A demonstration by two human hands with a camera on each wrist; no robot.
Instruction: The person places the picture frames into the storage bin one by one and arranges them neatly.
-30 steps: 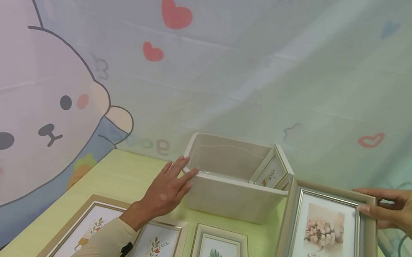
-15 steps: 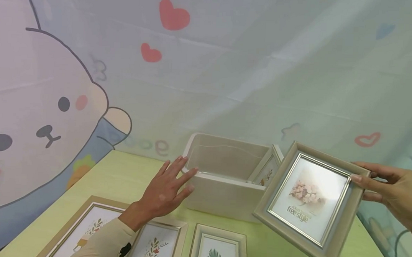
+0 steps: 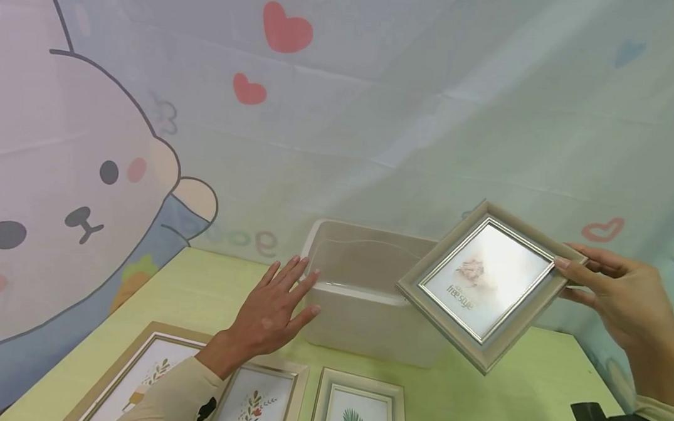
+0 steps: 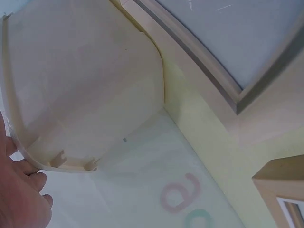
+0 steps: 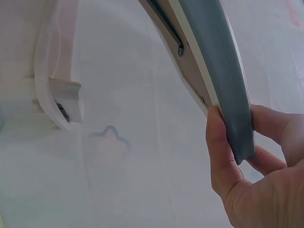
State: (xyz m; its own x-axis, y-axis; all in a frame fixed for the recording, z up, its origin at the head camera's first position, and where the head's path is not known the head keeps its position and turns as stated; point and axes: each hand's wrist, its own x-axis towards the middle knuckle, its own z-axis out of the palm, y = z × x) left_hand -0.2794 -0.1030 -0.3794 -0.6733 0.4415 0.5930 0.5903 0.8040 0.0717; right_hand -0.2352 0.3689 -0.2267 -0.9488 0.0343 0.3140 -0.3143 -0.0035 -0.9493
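Note:
My right hand (image 3: 627, 286) pinches a picture frame (image 3: 483, 286) at its right corner, thumb on the front and fingers behind. The frame has a beige-grey border and a pink flower print reading "free style". It hangs tilted in the air over the right end of a white plastic box (image 3: 366, 325). In the right wrist view, the frame's edge (image 5: 223, 71) sits between thumb and fingers. My left hand (image 3: 267, 314), fingers spread, rests at the box's front left corner; in the left wrist view its fingertips (image 4: 35, 180) touch the rim.
Several picture frames lie on the light green table: a large plant print (image 3: 155, 359), another plant print (image 3: 261, 389) and a green leaf print (image 3: 362, 416). A frame corner (image 5: 69, 97) shows at the box rim. Behind hangs a cartoon cloth (image 3: 375, 112).
My right hand has lifted the picture frame up and leftward, turning it diagonal over the box. It now covers the small frame standing inside. My left hand has stayed put.

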